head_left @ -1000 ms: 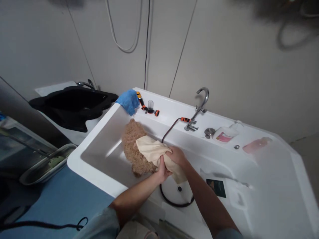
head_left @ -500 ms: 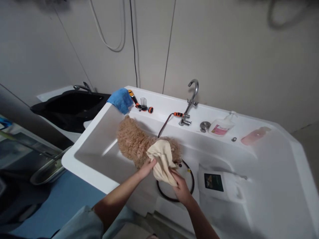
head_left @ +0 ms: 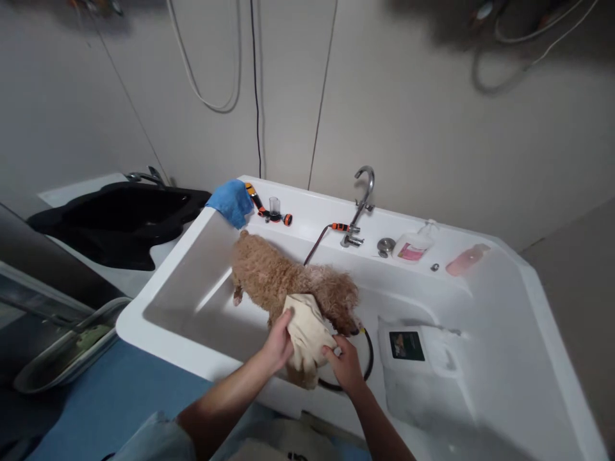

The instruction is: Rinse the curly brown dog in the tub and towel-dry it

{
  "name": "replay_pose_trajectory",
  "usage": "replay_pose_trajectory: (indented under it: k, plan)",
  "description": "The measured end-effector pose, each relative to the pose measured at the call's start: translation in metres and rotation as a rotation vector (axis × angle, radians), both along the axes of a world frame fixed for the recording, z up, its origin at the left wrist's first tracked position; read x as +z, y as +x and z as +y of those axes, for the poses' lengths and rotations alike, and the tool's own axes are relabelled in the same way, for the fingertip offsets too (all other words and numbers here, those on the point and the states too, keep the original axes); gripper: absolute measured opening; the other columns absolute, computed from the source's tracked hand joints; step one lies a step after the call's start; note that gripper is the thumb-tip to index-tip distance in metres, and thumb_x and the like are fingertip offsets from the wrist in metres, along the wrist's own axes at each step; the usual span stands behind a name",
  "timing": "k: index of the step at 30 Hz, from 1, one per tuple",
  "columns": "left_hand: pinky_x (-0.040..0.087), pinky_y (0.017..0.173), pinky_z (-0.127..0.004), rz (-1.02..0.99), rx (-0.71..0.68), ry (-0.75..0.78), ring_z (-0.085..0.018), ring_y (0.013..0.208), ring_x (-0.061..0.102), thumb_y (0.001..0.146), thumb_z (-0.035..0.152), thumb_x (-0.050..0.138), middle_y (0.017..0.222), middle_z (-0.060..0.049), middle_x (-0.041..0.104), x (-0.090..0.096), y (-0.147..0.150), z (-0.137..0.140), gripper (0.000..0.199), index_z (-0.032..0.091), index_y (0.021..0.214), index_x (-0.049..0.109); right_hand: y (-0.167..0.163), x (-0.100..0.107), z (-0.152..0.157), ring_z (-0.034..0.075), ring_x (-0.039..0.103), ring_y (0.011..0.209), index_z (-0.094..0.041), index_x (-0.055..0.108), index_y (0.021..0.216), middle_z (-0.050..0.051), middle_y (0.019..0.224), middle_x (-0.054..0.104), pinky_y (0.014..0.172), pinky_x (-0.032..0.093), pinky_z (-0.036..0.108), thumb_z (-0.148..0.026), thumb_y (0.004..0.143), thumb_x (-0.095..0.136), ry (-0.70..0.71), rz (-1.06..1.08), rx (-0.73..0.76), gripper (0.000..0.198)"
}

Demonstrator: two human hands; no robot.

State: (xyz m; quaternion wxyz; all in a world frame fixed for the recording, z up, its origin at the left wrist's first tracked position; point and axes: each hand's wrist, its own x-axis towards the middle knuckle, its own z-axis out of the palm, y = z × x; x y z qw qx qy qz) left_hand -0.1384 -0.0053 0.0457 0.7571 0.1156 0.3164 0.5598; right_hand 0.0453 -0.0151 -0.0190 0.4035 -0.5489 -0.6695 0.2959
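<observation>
Head: cream cloth between left fingers and right fingers, both clamped on it.

A pet-washing room is indicated by a long, deep white tub in which a curly-coated tan dog is seen. An arched chrome faucet and an orange-and-black hand sprayer are set on the tub's back ledge, where a white pump bottle with a pink label and a clear bottle of pink liquid are lined up. A large white jug with a dark label is laid inside; a wavy-edged black basin is placed nearby.
</observation>
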Motion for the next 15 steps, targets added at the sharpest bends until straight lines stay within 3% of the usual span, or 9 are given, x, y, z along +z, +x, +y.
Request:
replay_pose_trajectory:
  k: [5,7,10,13,15]
  plan:
    - [0.052,0.104,-0.041,-0.119,0.083,-0.175,-0.03,0.107,0.073,0.072,0.031,0.072,0.086,-0.008,0.079,-0.001,-0.02,0.009,0.027,0.016,0.094,0.072,0.011,0.019,-0.026,0.022,0.069,0.072,-0.025,0.071,0.074,0.005,0.075,0.073,0.071,0.055,0.034,-0.033,0.091,0.057,0.162,-0.087,-0.073,0.024]
    - [0.055,0.096,-0.038,-0.061,0.066,-0.126,-0.028,0.1,0.074,0.069,0.03,0.075,0.086,-0.006,0.079,-0.003,-0.017,0.0,0.03,0.017,0.096,0.074,0.006,0.024,-0.036,0.023,0.071,0.079,-0.025,0.072,0.08,0.007,0.083,0.075,0.074,0.057,0.035,-0.032,0.093,0.056,0.196,-0.059,-0.115,0.022]
    - [0.054,0.081,-0.031,0.115,-0.076,0.049,-0.024,0.086,0.072,0.06,0.028,0.081,0.081,-0.005,0.078,-0.005,-0.006,-0.019,0.029,0.015,0.085,0.077,-0.009,0.028,-0.046,0.025,0.071,0.097,-0.023,0.073,0.1,0.01,0.105,0.076,0.083,0.058,0.037,-0.029,0.087,0.063,0.242,-0.017,-0.102,0.018]
    - [0.051,0.072,-0.025,0.179,-0.155,0.14,-0.017,0.072,0.066,0.058,0.028,0.084,0.073,-0.002,0.075,-0.006,0.004,-0.029,0.022,0.015,0.073,0.075,-0.018,0.031,-0.053,0.021,0.07,0.081,-0.023,0.071,0.09,0.006,0.086,0.073,0.073,0.056,0.033,-0.026,0.085,0.063,0.201,-0.029,-0.092,0.009]
    - [0.05,0.069,-0.024,0.129,-0.114,0.085,-0.015,0.068,0.065,0.061,0.029,0.084,0.072,-0.001,0.073,-0.006,0.007,-0.03,0.022,0.016,0.074,0.073,-0.016,0.033,-0.057,0.019,0.067,0.074,-0.023,0.068,0.077,0.003,0.075,0.069,0.07,0.054,0.031,-0.026,0.087,0.062,0.187,-0.015,-0.122,0.012]
